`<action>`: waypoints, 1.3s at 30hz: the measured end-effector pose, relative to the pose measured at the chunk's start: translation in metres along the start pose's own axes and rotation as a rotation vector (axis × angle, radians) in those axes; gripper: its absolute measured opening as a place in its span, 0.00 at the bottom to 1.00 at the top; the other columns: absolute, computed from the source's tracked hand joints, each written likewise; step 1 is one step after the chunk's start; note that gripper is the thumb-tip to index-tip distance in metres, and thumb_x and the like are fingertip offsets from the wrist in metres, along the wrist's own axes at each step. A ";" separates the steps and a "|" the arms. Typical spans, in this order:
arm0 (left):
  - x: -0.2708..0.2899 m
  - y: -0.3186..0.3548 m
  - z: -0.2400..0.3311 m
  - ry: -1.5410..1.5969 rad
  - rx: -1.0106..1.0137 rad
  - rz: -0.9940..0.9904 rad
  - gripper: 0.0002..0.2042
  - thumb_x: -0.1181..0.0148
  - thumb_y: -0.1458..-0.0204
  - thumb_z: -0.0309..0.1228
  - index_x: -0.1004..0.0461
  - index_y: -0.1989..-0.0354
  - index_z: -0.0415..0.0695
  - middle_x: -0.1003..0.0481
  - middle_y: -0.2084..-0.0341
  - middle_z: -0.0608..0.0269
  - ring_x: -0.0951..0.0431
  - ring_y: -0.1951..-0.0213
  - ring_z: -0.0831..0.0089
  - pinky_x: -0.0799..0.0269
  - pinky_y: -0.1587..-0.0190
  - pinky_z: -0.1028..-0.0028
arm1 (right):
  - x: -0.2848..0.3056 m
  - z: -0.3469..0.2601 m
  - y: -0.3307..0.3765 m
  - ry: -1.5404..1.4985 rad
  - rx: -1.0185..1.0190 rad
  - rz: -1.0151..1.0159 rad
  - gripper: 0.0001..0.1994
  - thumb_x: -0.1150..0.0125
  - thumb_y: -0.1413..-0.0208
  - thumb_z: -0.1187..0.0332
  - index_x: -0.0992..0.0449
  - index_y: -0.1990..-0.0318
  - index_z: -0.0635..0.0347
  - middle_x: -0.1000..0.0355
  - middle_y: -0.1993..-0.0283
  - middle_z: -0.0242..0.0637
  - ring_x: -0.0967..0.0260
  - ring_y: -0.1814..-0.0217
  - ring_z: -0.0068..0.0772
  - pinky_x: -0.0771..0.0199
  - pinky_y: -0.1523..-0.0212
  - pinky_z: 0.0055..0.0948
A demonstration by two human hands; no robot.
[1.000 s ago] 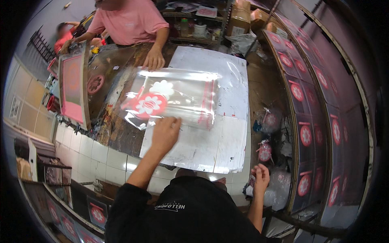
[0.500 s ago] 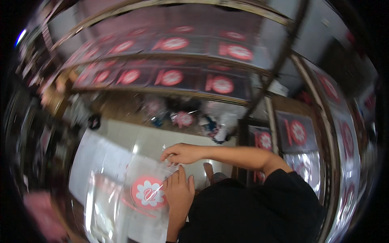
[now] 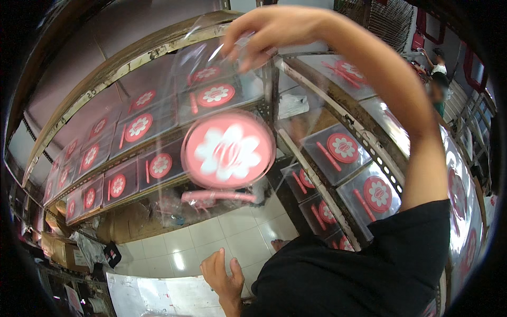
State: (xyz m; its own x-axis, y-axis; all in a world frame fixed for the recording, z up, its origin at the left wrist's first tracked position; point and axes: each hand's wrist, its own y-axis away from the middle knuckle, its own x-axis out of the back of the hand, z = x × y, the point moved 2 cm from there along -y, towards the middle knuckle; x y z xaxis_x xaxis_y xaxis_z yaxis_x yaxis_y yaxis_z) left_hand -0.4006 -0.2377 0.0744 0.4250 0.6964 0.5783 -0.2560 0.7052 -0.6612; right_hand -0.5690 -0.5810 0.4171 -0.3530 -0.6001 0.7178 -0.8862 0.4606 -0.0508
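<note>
Plastic sheet point(image 3: 228, 149) before shelf edge point(image 3: 153, 53)

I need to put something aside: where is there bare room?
The white board shows bare surface left of the left hand; bare tiled floor shows between that board and the left-side rack. That rack's shelves and the right-side rack are crowded with printed sheets.

cardboard box point(image 3: 67, 255) — tiled floor point(image 3: 203, 235)

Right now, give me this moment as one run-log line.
right hand: raised, gripping clear printed plastic | left hand: open, empty, near white board | rack: similar prints laid out
</note>
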 end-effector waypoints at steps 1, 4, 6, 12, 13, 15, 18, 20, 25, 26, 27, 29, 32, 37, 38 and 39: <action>-0.009 0.001 -0.008 -0.024 0.037 -0.049 0.17 0.37 0.50 0.30 0.25 0.52 0.37 0.25 0.62 0.51 0.27 0.61 0.53 0.35 0.57 0.58 | 0.037 0.009 0.020 -0.015 -0.090 0.017 0.22 0.38 0.44 0.74 0.33 0.41 0.62 0.32 0.44 0.41 0.27 0.49 0.38 0.24 0.50 0.31; -0.038 0.012 -0.033 -0.087 0.147 -0.143 0.15 0.37 0.51 0.27 0.25 0.54 0.37 0.25 0.63 0.50 0.26 0.61 0.54 0.34 0.58 0.58 | 0.132 0.067 0.083 0.016 -0.303 0.257 0.25 0.42 0.43 0.77 0.35 0.37 0.64 0.34 0.36 0.45 0.26 0.44 0.38 0.21 0.49 0.36; -0.068 0.027 -0.054 -0.060 0.198 -0.197 0.14 0.37 0.51 0.27 0.24 0.56 0.38 0.24 0.64 0.51 0.25 0.62 0.55 0.33 0.59 0.59 | 0.162 0.091 0.142 0.127 -0.352 0.465 0.13 0.40 0.43 0.74 0.28 0.50 0.64 0.28 0.54 0.38 0.24 0.54 0.30 0.19 0.58 0.25; -0.128 0.049 -0.076 -0.047 0.268 -0.373 0.10 0.37 0.50 0.29 0.22 0.60 0.41 0.23 0.68 0.55 0.23 0.68 0.60 0.30 0.61 0.62 | 0.219 0.204 0.231 0.091 -0.742 0.518 0.14 0.46 0.54 0.83 0.28 0.58 0.60 0.29 0.59 0.35 0.26 0.60 0.32 0.21 0.68 0.28; -0.138 0.050 -0.076 -0.028 0.266 -0.397 0.10 0.37 0.50 0.29 0.21 0.60 0.41 0.22 0.68 0.55 0.22 0.68 0.60 0.30 0.62 0.61 | 0.220 0.221 0.239 0.080 -0.810 0.536 0.15 0.47 0.55 0.84 0.27 0.58 0.60 0.29 0.60 0.35 0.25 0.60 0.32 0.21 0.68 0.29; -0.158 0.047 -0.077 0.005 0.261 -0.432 0.09 0.37 0.50 0.29 0.21 0.61 0.41 0.22 0.68 0.55 0.22 0.68 0.60 0.30 0.62 0.61 | 0.230 0.263 0.256 0.112 -0.895 0.496 0.13 0.47 0.55 0.82 0.25 0.61 0.60 0.27 0.64 0.35 0.25 0.65 0.31 0.22 0.71 0.30; -0.182 0.044 -0.076 0.067 0.268 -0.453 0.10 0.37 0.49 0.29 0.21 0.60 0.39 0.22 0.67 0.52 0.20 0.67 0.58 0.28 0.62 0.60 | 0.237 0.308 0.275 0.318 -1.004 0.501 0.10 0.47 0.54 0.80 0.22 0.66 0.60 0.24 0.70 0.36 0.25 0.72 0.30 0.23 0.74 0.32; -0.195 0.048 -0.078 0.091 0.313 -0.469 0.10 0.38 0.48 0.29 0.21 0.60 0.38 0.22 0.67 0.50 0.20 0.67 0.57 0.26 0.62 0.60 | 0.243 0.331 0.284 0.438 -1.031 0.526 0.09 0.46 0.53 0.79 0.20 0.67 0.59 0.23 0.72 0.36 0.26 0.75 0.30 0.24 0.77 0.33; -0.207 0.070 -0.082 0.090 0.417 -0.538 0.10 0.38 0.48 0.30 0.21 0.61 0.37 0.21 0.66 0.47 0.19 0.68 0.55 0.23 0.62 0.60 | 0.267 0.373 0.297 0.536 -1.008 0.590 0.10 0.43 0.55 0.77 0.18 0.66 0.57 0.24 0.74 0.38 0.28 0.78 0.30 0.28 0.80 0.33; -0.209 0.078 -0.086 0.069 0.419 -0.554 0.10 0.38 0.48 0.30 0.21 0.61 0.37 0.21 0.66 0.47 0.19 0.68 0.55 0.23 0.62 0.61 | 0.269 0.378 0.299 0.551 -0.978 0.611 0.10 0.43 0.55 0.77 0.18 0.66 0.57 0.24 0.74 0.38 0.28 0.79 0.30 0.28 0.80 0.33; -0.210 0.086 -0.089 0.048 0.420 -0.571 0.10 0.38 0.48 0.30 0.20 0.61 0.36 0.21 0.67 0.46 0.19 0.68 0.55 0.23 0.62 0.61 | 0.271 0.383 0.301 0.566 -0.949 0.632 0.10 0.43 0.55 0.77 0.18 0.66 0.57 0.24 0.75 0.38 0.28 0.79 0.30 0.29 0.80 0.33; -0.213 0.098 -0.098 0.030 0.437 -0.613 0.11 0.38 0.48 0.31 0.20 0.61 0.36 0.21 0.67 0.46 0.19 0.68 0.55 0.23 0.63 0.61 | 0.276 0.395 0.309 0.616 -0.905 0.636 0.09 0.42 0.56 0.77 0.19 0.67 0.58 0.25 0.75 0.37 0.29 0.79 0.30 0.30 0.80 0.34; -0.213 0.110 -0.108 0.031 0.451 -0.611 0.11 0.39 0.48 0.31 0.20 0.61 0.36 0.21 0.67 0.46 0.19 0.68 0.55 0.23 0.63 0.61 | 0.275 0.407 0.314 0.642 -0.864 0.656 0.07 0.42 0.56 0.78 0.20 0.69 0.59 0.26 0.76 0.36 0.30 0.78 0.29 0.29 0.79 0.35; -0.210 0.108 -0.112 0.044 0.437 -0.599 0.12 0.39 0.47 0.30 0.20 0.60 0.35 0.21 0.67 0.46 0.19 0.69 0.56 0.23 0.62 0.61 | 0.268 0.410 0.314 0.500 -0.871 0.768 0.06 0.42 0.56 0.79 0.21 0.71 0.60 0.25 0.75 0.36 0.29 0.77 0.27 0.27 0.78 0.35; -0.211 0.106 -0.112 0.037 0.425 -0.599 0.11 0.39 0.47 0.30 0.20 0.60 0.35 0.21 0.68 0.46 0.19 0.69 0.56 0.24 0.62 0.61 | 0.269 0.411 0.317 0.513 -0.864 0.749 0.05 0.41 0.56 0.78 0.21 0.71 0.60 0.25 0.74 0.36 0.28 0.76 0.27 0.27 0.76 0.35; -0.212 0.104 -0.112 0.031 0.412 -0.600 0.11 0.39 0.47 0.30 0.20 0.60 0.35 0.21 0.68 0.47 0.20 0.68 0.56 0.24 0.62 0.61 | 0.269 0.412 0.318 0.526 -0.858 0.730 0.05 0.41 0.56 0.77 0.21 0.71 0.60 0.25 0.74 0.36 0.28 0.75 0.27 0.26 0.75 0.35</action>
State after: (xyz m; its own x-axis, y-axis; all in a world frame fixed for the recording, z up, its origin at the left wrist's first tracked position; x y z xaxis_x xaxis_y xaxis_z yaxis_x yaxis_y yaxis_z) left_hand -0.4197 -0.3264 -0.1704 0.6178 0.1740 0.7669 -0.2747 0.9615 0.0032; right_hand -1.0698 -0.8654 0.3075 -0.3418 0.2194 0.9138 0.0187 0.9738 -0.2268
